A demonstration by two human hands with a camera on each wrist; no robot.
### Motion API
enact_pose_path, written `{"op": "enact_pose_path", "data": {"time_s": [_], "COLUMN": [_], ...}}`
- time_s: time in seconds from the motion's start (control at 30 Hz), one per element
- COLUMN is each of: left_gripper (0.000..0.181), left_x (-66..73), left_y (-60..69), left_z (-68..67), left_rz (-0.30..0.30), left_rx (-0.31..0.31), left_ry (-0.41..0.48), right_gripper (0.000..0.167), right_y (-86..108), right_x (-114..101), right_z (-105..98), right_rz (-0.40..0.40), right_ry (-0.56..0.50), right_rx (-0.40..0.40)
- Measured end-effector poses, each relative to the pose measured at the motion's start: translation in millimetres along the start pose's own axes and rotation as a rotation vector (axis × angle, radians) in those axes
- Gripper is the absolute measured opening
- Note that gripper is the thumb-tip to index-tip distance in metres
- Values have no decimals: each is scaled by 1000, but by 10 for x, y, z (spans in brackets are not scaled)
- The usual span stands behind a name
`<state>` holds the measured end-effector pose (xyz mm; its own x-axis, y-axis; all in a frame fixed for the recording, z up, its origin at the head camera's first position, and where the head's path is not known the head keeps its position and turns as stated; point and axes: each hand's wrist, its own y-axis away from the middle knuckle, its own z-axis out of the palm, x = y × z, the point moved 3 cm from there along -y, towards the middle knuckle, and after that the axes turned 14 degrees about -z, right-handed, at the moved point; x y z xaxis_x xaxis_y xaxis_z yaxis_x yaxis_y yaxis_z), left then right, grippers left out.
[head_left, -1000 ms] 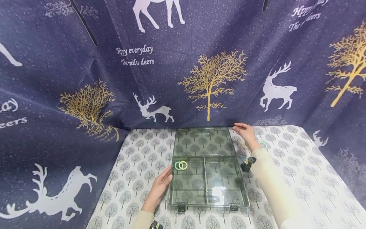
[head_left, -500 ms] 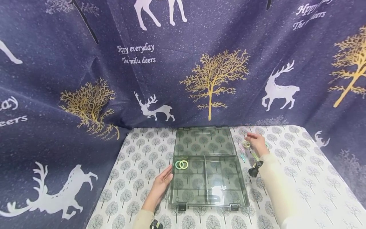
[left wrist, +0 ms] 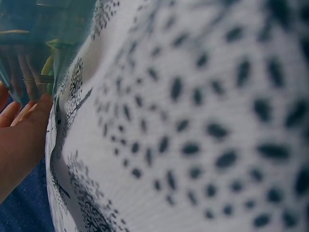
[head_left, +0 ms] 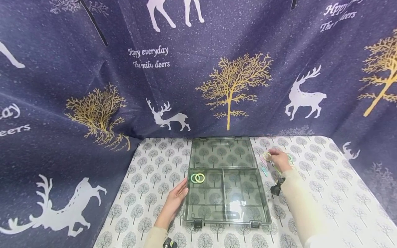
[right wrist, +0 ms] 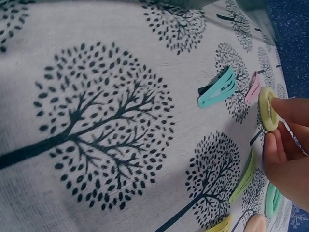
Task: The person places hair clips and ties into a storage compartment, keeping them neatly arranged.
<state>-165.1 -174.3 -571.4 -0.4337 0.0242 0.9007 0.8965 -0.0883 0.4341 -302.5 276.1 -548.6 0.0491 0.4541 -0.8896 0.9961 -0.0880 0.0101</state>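
My left hand [head_left: 174, 200] [left wrist: 24, 140] rests its nearly straight fingers against the left side of a transparent green box [head_left: 185, 206]. Inside the box's upper left corner, a green ring [head_left: 193, 178] and a yellow ring [head_left: 201, 178] overlap. Right of the box, my right hand [head_left: 280, 161] [right wrist: 292, 150] pinches a pale yellow ring [head_left: 265, 156] [right wrist: 263, 109] between thumb and fingers. Beside it in the right wrist view lie a teal clip [right wrist: 219, 89], a pink clip [right wrist: 253, 89], a lime clip [right wrist: 244, 179] and a mint ring [right wrist: 272, 199].
The box's lid [head_left: 221, 151] lies folded back toward the dark curtain [head_left: 173, 79]. A divider [head_left: 224, 196] splits the box, and two latches [head_left: 197, 224] are on its near edge. In the right wrist view a yellow clip [right wrist: 221, 225] shows at the bottom. A tree-print cloth [head_left: 139, 193] covers the table.
My right hand has moved right and nearer from beside the lid's far corner, and its fingers have taken hold of the pale yellow ring. My left hand has stayed against the box.
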Motion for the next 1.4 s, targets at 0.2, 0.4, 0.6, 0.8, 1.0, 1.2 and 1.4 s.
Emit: {"op": "enact_pose_path", "data": {"time_s": [0.2,0.4,0.6,0.8,1.0,1.2,1.4], "left_gripper": [53,52,51,51,51,51,51], "left_x": [3,-2,-13,-20,12,10,-5], "left_y": [-11,-11,-20,-12,8,3,2], "left_z": [-5,-4,1,13,24,16,5], "left_rz": [2,7,0,-8,-8,0,-10], "left_rx": [-10,-13,0,0,-11,-4,-6], "left_ry": [0,13,-6,-6,-7,-25,-17], "right_gripper": [48,47,43,42,43,41,42], "right_y": [10,8,69,122,109,64,39], "right_x": [1,35,9,-40,-63,-98,-166], "right_z": [26,38,17,-14,-53,-91,-82], "right_rz": [-61,-70,-104,-119,-130,-151,-138], "right_ry": [25,26,-10,-65,7,-3,-103], "right_rx": [2,2,4,22,33,55,64]}}
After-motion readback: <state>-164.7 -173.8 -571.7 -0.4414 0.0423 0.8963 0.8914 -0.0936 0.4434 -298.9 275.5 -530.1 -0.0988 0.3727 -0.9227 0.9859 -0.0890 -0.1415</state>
